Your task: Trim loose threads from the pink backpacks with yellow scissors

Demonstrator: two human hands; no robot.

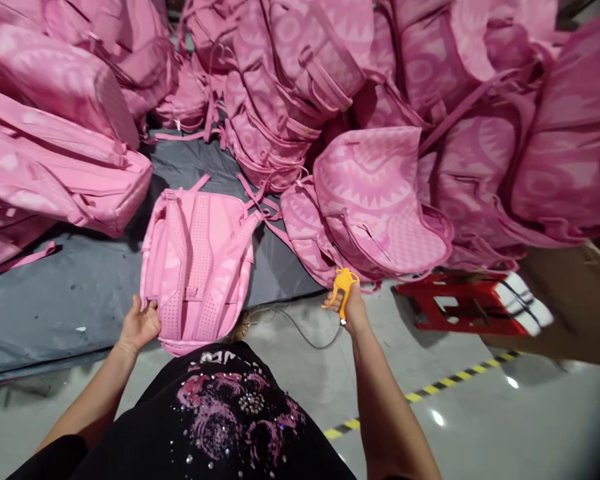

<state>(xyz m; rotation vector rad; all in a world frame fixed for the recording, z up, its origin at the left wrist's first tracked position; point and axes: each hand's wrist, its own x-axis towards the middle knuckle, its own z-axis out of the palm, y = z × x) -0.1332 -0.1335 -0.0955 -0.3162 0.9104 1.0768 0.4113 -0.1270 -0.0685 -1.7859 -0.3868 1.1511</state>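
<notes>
Left hand (141, 325): half-curled, touching lower left side of pink backpack (198, 243); cannot tell if gripping. Right hand (356, 308): fingers wrapped around 1 yellow tool (346, 279). Backpack lies straps up at bench's (100, 287) near edge; other backpacks (373, 190) heap beyond.

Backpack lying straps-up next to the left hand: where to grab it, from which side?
Probably the shoulder straps, from above: the backpack lies back-up, so they're uppermost and run along its length. The left hand is at its lower left edge, so avoid that corner.
</notes>
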